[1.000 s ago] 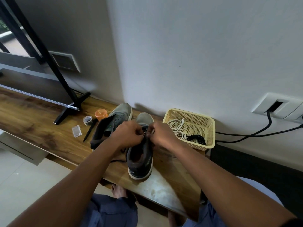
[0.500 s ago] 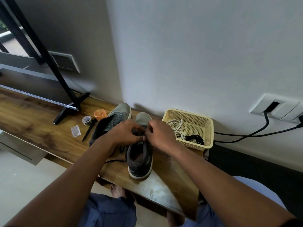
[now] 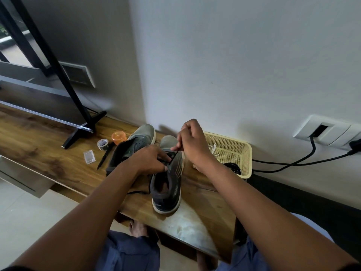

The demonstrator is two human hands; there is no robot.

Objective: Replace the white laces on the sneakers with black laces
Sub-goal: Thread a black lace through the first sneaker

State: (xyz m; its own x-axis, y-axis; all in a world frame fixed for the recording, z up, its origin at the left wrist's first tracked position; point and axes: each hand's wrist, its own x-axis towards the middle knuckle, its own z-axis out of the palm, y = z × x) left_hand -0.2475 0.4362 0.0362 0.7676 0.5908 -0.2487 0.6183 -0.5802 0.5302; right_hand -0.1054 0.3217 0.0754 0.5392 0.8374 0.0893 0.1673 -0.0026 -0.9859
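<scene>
Two grey sneakers stand on the wooden table. The near sneaker points away from me, heel toward the table edge. My left hand rests on its tongue and eyelets, fingers holding the shoe there. My right hand is raised above the toe and pinches a black lace that runs taut down to the eyelets. A loose end of black lace trails left of the heel. The second sneaker lies behind my left hand. White laces lie in the basket.
A cream plastic basket sits right of the shoes, with a black coil in it. A pen, tape roll, orange cup and small clear box lie left. A black stand foot is further left. Cables run from wall sockets.
My right hand has lifted up and away from the eyelets, drawing the black lace taut. My left hand stays on the shoe's tongue.
</scene>
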